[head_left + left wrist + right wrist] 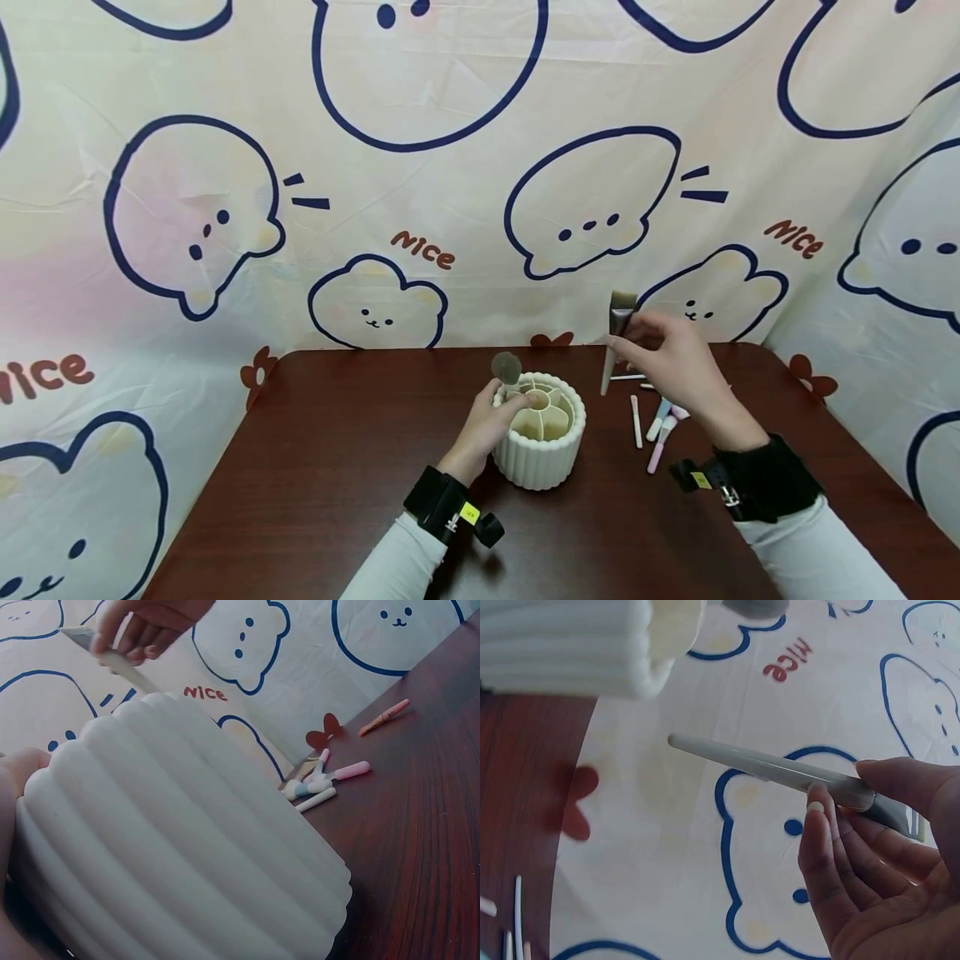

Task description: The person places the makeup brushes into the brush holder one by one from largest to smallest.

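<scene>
A cream fluted brush holder [538, 462] with an inner divider stands upright on the table. My left hand [477, 432] grips its near-left rim, thumb over the top edge; in the left wrist view the holder's ribbed wall [180, 832] covers most of the fingers. One makeup brush with a round grey head [506, 367] sticks up at the holder's left side. Right of the holder and above the table, my right hand [671, 358] pinches a flat-topped makeup brush [621, 315], bristles up. In the right wrist view its pale handle [765, 766] points towards the holder, apart from it.
Several more brushes lie on the brown table [315, 475] to the right, among them a pink-handled brush [657, 452] and a slim white-handled one [636, 421]. An orange brush [385, 718] lies apart. A patterned cloth [465, 200] hangs behind the table.
</scene>
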